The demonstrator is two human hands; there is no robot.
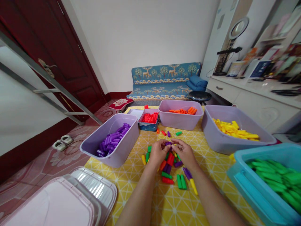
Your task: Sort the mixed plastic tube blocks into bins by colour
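Sofa (162, 89) in blue deer-patterned fabric stood well beyond the fingers (164, 143). Nearer, a worktop (175, 207) in yellow patterned cloth spread beneath them. To their right and closer to the wearer sat a turquoise bin (245, 188) of green pieces (275, 175); also to their right, farther out, a lilac bin (215, 138) of yellow pieces (231, 129). A second lilac bin (125, 146), of purple pieces (114, 139), sat to their left, and a third lilac bin (178, 121), of orange pieces (184, 110), beyond them. Stacked lids (56, 202) lay left of the fingers, toward the wearer. Beyond and slightly left, a blue tin (148, 126) held red pieces (150, 117).

Left hand (158, 153) and right hand (186, 153) met above mixed loose pieces (170, 159), scattered under and around the fingers. Two green blocks (179, 182) lay side by side on the wearer's side of them. Fingers of both hands were pinched narrowly on a small purple piece (168, 143), between the fingertips.
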